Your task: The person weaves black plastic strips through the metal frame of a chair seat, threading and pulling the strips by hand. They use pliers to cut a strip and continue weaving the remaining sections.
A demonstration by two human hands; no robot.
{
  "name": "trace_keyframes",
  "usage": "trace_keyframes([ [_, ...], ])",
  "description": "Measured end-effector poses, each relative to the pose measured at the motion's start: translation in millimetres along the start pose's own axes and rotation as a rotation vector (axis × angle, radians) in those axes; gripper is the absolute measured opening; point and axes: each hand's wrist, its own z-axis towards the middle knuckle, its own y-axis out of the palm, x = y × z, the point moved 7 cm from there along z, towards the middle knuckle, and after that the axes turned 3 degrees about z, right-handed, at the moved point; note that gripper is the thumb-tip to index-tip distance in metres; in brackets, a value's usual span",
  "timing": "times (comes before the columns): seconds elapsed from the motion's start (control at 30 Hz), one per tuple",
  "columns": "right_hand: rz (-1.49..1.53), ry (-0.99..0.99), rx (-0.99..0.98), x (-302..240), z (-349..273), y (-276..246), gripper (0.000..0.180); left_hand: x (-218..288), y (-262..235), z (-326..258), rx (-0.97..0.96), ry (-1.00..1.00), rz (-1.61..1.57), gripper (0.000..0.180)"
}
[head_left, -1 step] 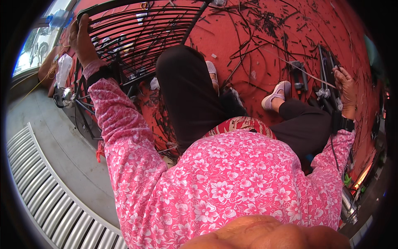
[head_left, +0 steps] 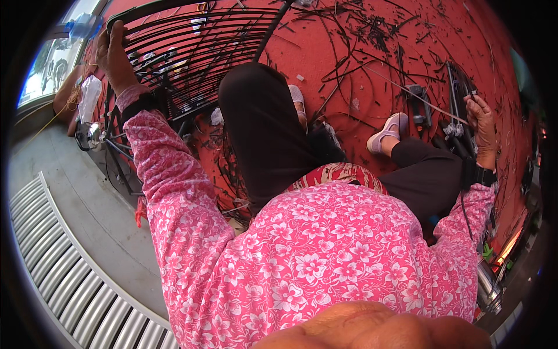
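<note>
My left hand [head_left: 115,53] reaches far to the upper left and grips the curved rim of a large black wire frame [head_left: 192,46] lying on the red floor. My right hand [head_left: 480,125] is stretched out to the right, fingers curled round a bundle of black metal rods [head_left: 454,87] beside my knee. A thin grey rod [head_left: 407,87] runs from that hand toward the middle of the floor. I sit with legs in black trousers [head_left: 261,128] and white shoes [head_left: 388,132], and both arms are in pink flowered sleeves.
Several black wire offcuts [head_left: 372,29] litter the red floor [head_left: 325,58] ahead. A small power tool [head_left: 417,99] lies near my right foot. At the left are grey concrete [head_left: 75,203], a ribbed metal shutter [head_left: 52,273] and a white bag [head_left: 88,96].
</note>
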Motion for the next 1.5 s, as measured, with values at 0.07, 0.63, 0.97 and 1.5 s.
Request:
trace_keyframes([
  [0.07,0.002,-0.016,-0.030,9,-15,27,0.023,-6,-8,1,0.030,-0.002,0.001,0.025],
  [0.63,0.151,0.632,-0.414,181,-65,262,0.081,-8,-8,-10,0.286,0.150,0.395,0.047],
  [0.97,0.051,0.516,-0.541,276,5,297,0.041,-9,-5,-22,0.202,0.070,0.180,0.036],
  [1.5,0.044,0.036,-0.216,180,160,329,0.027,56,21,-55,0.053,0.114,0.067,0.024],
])
